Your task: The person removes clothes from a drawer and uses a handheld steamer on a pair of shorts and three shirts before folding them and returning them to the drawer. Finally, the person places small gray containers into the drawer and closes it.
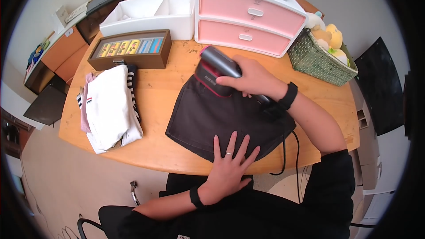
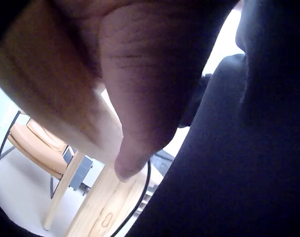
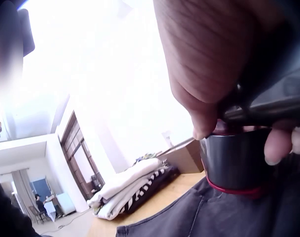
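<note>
A dark folded garment (image 1: 208, 119) lies on the wooden table in front of the person. My right hand (image 1: 259, 77) grips the handle of a dark grey and red handheld garment steamer (image 1: 217, 68), whose head rests on the garment's far left part. In the right wrist view the steamer (image 3: 234, 163) stands over the dark cloth (image 3: 229, 212), fingers curled about its grip. My left hand (image 1: 228, 170) lies with fingers spread and straight on the garment's near edge. The left wrist view shows mostly the underside of that hand (image 2: 145, 84) and dark clothing.
A stack of folded clothes (image 1: 110, 106), white on top, lies at the left. Behind stand a brown box (image 1: 155, 57) with a clear lid, a white organizer (image 1: 177, 28), a pink-drawer cabinet (image 1: 239, 9) and a green basket (image 1: 310, 57) of plush toys. The steamer's black cord (image 1: 297, 163) hangs off the near edge.
</note>
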The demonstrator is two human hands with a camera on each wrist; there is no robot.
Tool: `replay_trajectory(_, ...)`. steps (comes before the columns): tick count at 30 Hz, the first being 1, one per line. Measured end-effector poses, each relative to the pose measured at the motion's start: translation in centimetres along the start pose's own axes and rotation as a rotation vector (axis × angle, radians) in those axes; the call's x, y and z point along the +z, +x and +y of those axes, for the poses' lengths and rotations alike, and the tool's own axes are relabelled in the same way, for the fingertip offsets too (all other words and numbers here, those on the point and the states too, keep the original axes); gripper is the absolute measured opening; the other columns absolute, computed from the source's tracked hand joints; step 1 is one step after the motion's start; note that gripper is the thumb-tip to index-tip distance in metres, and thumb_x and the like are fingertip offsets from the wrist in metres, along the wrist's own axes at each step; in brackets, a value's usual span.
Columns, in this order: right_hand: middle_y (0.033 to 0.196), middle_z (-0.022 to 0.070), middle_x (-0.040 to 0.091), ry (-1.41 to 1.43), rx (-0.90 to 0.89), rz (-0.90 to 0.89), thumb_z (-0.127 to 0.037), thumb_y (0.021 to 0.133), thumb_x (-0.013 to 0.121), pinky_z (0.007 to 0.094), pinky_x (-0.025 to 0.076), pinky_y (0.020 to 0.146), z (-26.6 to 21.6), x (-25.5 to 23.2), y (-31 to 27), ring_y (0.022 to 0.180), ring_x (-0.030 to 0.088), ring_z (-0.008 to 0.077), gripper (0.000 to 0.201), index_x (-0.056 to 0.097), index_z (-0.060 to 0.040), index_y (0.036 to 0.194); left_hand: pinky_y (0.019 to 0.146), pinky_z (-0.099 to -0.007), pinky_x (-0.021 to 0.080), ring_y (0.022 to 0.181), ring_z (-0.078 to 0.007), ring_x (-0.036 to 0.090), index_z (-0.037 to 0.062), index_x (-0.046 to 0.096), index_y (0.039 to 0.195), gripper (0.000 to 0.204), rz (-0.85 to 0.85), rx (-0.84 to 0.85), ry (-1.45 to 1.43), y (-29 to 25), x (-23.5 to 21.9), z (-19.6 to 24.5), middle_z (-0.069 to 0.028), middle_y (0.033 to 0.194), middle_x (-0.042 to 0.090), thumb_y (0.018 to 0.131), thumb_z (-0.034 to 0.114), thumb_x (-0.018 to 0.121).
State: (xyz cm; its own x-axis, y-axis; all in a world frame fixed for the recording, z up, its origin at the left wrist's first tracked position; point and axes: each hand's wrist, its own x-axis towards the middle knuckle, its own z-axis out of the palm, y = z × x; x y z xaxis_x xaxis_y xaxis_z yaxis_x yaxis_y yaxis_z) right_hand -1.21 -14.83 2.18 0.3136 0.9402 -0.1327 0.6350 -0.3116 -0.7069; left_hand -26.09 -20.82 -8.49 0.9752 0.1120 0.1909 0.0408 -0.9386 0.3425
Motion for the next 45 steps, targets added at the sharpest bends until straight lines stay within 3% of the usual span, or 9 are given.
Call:
replay_trajectory(5,0.076,0.0072,0.064,0.005,0.107,0.213,-0.044,0.09,0.083,0.0272,0.049,0.044,3.6,-4.9,-4.4,0.051,0.062,0.0109,0.071,0.057,0.0051,0.133,0.121,-0.0706,0.02,0.152,-0.0497,0.03,0.0118,0.047,0.158,0.085,0.187,-0.186,0.009,-0.1,-3.7,-3.1,-0.0271,0.165,0.034,0.091,0.056,0.072)
replay_trajectory(11,0.083,0.0176,0.069,-0.401,0.225,0.464,-0.046,0.084,0.086,0.0375,0.055,0.058,14.1,-10.5,-11.3,0.065,0.07,0.0239,0.07,0.06,0.0075,0.122,0.123,-0.0683,0.019,0.156,-0.0481,0.026,0.0108,0.046,0.16,0.081,0.067,-0.382,0.252,-1.6,-4.4,-7.5,-0.0306,0.167,0.031,0.099,0.062,0.058)
replay_trajectory(15,0.087,0.0171,0.068,-0.239,0.557,0.454,-0.041,0.087,0.085,0.0341,0.053,0.051,15.3,-11.8,-15.5,0.063,0.069,0.0218,0.067,0.057,0.0098,0.12,0.124,-0.0647,0.02,0.156,-0.0485,0.027,0.0078,0.045,0.16,0.084,-0.037,-0.42,0.27,-2.1,-5.5,-7.4,-0.0346,0.165,0.031,0.098,0.064,0.057)
replay_trajectory(17,0.086,0.0179,0.068,-0.237,0.564,0.494,-0.041,0.087,0.085,0.0362,0.054,0.052,16.8,-11.9,-16.6,0.062,0.069,0.0237,0.065,0.057,0.0097,0.117,0.125,-0.0614,0.021,0.156,-0.0487,0.026,0.0067,0.045,0.159,0.085,-0.169,-0.424,0.233,-1.7,-7.5,-8.2,-0.0334,0.166,0.03,0.098,0.064,0.057)
replay_trajectory(22,0.093,0.0253,0.069,-0.479,0.518,0.529,-0.037,0.086,0.085,0.0432,0.057,0.071,18.7,-12.1,-17.4,0.082,0.072,0.035,0.059,0.058,0.0085,0.114,0.097,-0.0482,0.055,0.114,-0.044,0.066,0.0002,0.054,0.147,0.071,-0.172,-0.392,0.202,3.2,-13.6,-10.8,-0.0266,0.126,0.068,0.095,0.045,0.072)
replay_trajectory(27,0.109,0.0273,0.069,-0.814,0.211,0.79,-0.03,0.084,0.085,0.0486,0.054,0.09,12.2,-9.1,-17.0,0.105,0.067,0.0428,0.054,0.059,0.0054,0.116,0.105,-0.0451,0.053,0.128,-0.0424,0.063,0.0007,0.049,0.152,0.074,-0.069,-0.445,0.07,11.3,-13.2,-16.8,-0.0281,0.138,0.063,0.094,0.04,0.074)
replay_trajectory(29,0.107,0.0256,0.069,-0.565,0.221,0.665,-0.028,0.084,0.085,0.0497,0.055,0.087,10.8,-7.2,-17.0,0.102,0.068,0.0436,0.049,0.063,0.0043,0.113,0.105,-0.0435,0.053,0.128,-0.0404,0.063,0.0008,0.051,0.151,0.076,-0.084,-0.435,0.032,14.0,-11.9,-18.4,-0.0272,0.139,0.063,0.091,0.039,0.079)
replay_trajectory(37,0.073,0.0085,0.068,-0.069,0.449,0.296,-0.025,0.082,0.089,0.0348,0.053,0.064,16.0,-2.3,-18.0,0.067,0.066,0.0205,0.033,0.068,0.0002,0.085,0.096,-0.0382,0.055,0.109,-0.0291,0.07,0.0029,0.069,0.13,0.072,-0.364,-0.415,-0.173,18.9,-10.0,-22.1,-0.0158,0.115,0.071,0.074,0.04,0.096)
replay_trajectory(45,0.064,0.0007,0.062,0.232,0.45,0.27,-0.015,0.09,0.083,0.0267,0.046,0.052,16.7,-1.9,-19.9,0.056,0.059,0.009,0.026,0.063,-0.0025,0.077,0.095,-0.039,0.057,0.111,-0.0303,0.07,0.0039,0.069,0.131,0.074,-0.191,-0.448,-0.263,18.0,-9.3,-22.5,-0.0184,0.118,0.071,0.071,0.035,0.099)
